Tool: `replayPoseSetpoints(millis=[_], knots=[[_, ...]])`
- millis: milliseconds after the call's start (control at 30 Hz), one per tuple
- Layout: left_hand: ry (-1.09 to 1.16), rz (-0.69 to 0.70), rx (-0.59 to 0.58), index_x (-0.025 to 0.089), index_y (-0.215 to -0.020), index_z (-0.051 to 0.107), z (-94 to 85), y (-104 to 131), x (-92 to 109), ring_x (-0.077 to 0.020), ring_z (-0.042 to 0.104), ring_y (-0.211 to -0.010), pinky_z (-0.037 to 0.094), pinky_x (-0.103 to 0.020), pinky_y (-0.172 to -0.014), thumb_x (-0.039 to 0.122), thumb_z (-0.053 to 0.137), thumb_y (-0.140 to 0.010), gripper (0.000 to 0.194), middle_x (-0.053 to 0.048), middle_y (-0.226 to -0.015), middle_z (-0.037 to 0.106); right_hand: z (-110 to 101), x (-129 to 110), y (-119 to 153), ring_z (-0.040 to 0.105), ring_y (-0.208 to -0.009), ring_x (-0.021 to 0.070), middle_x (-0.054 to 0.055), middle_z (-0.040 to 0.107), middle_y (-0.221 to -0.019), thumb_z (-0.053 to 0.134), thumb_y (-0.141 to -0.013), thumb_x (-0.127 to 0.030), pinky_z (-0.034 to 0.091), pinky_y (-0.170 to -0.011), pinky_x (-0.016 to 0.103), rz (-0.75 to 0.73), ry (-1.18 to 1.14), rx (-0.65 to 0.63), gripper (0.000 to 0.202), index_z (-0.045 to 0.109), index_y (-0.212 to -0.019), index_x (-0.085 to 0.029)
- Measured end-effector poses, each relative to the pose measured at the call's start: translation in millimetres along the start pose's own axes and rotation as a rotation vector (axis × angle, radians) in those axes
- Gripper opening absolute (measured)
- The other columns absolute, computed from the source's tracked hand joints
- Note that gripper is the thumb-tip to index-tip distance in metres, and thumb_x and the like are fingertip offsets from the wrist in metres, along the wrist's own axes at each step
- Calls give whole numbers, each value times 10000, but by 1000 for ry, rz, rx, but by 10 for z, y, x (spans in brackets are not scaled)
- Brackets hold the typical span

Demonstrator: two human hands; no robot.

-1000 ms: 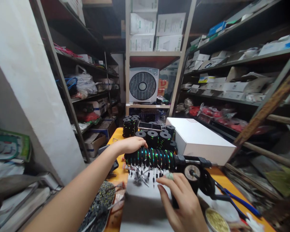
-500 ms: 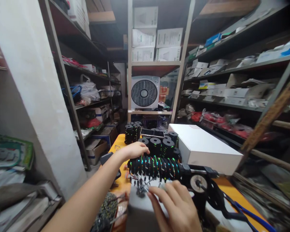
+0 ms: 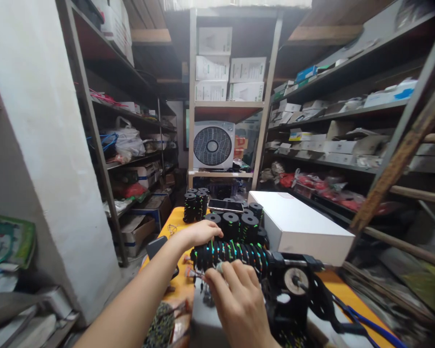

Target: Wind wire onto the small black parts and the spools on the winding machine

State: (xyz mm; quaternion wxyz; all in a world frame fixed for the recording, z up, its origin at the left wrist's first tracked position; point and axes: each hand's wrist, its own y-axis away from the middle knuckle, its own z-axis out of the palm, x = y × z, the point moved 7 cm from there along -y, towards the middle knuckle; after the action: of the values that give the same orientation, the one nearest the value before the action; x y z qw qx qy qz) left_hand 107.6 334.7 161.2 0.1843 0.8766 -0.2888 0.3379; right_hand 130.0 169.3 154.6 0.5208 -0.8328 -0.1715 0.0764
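Note:
A black foam roller [image 3: 235, 256] wound with bands of thin line and bright green, red and blue bits lies crosswise on a black winding machine [image 3: 293, 280]. My left hand [image 3: 205, 232] reaches over its left end, fingers bent together at the far upper side; what they pinch is hidden. Close in front of the roller, my right hand [image 3: 241, 299] has thumb and fingers pinched together near the hanging line ends. A pale greenish wrap [image 3: 220, 267] shows on one finger. Small dark metal pieces [image 3: 207, 296] lie partly behind that hand on a grey block [image 3: 203, 321].
Several black foam spools [image 3: 231, 224] stand behind the roller, with a phone [image 3: 225, 206] lying on them. A white box [image 3: 300, 222] stands at right, blue-handled scissors [image 3: 366, 321] below it. A tray of small parts [image 3: 161, 324] sits at front left on the yellow table [image 3: 174, 220].
My right hand has moved up and slightly left, nearer the roller, and now covers part of the small metal pieces. My left hand stays over the roller. The view has tilted upward slightly.

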Motion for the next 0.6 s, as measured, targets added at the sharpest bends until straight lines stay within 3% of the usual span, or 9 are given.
replayPoseSetpoints(millis=[67, 167, 233, 333, 467, 600], knots=[[-3, 1, -5, 152, -1115, 603, 10, -9, -11, -232, 629, -963, 532, -431, -813, 344, 567, -898, 293, -73, -1129, 632, -4, -21, 136, 458, -659, 201, 24, 534, -637, 502, -900, -149, 304, -650, 321, -11, -39, 7, 194, 644, -781, -207], [-4, 6, -1, 152, -1114, 602, 20, -31, -22, -227, 630, -958, 532, -429, -810, 345, 564, -899, 291, -75, -1125, 633, -216, 50, 307, 454, -607, 186, 12, 504, -577, 538, -880, -190, 321, -628, 310, -1, -98, 196, 175, 639, -740, -216], [0, 9, -1, 151, -1110, 603, 25, -43, -22, -226, 631, -954, 533, -427, -808, 346, 564, -899, 290, -74, -1120, 634, -385, 211, 332, 493, -647, 194, 28, 554, -633, 565, -864, -180, 352, -658, 321, 72, -94, 278, 103, 660, -838, -212], [8, 15, -7, 149, -1108, 602, 31, -51, -16, -224, 633, -946, 534, -426, -804, 346, 564, -899, 290, -73, -1112, 636, -466, 476, 191, 544, -815, 233, 76, 623, -840, 604, -849, -163, 379, -757, 363, 173, -37, 133, 207, 642, -1051, -191], [11, 25, 0, 149, -1100, 606, 19, -47, -18, -223, 632, -948, 531, -427, -808, 347, 562, -900, 284, -73, -1108, 638, -481, 618, 31, 531, -814, 228, 58, 612, -825, 575, -883, -179, 363, -728, 350, 171, -16, 54, 90, 656, -898, -212], [6, 23, -6, 146, -1080, 614, 16, -27, -26, -221, 635, -934, 532, -421, -802, 355, 559, -901, 280, -67, -1088, 645, -420, 565, 114, 522, -795, 219, 52, 597, -781, 545, -897, -158, 356, -741, 351, 146, -46, 31, 108, 642, -883, -201]])
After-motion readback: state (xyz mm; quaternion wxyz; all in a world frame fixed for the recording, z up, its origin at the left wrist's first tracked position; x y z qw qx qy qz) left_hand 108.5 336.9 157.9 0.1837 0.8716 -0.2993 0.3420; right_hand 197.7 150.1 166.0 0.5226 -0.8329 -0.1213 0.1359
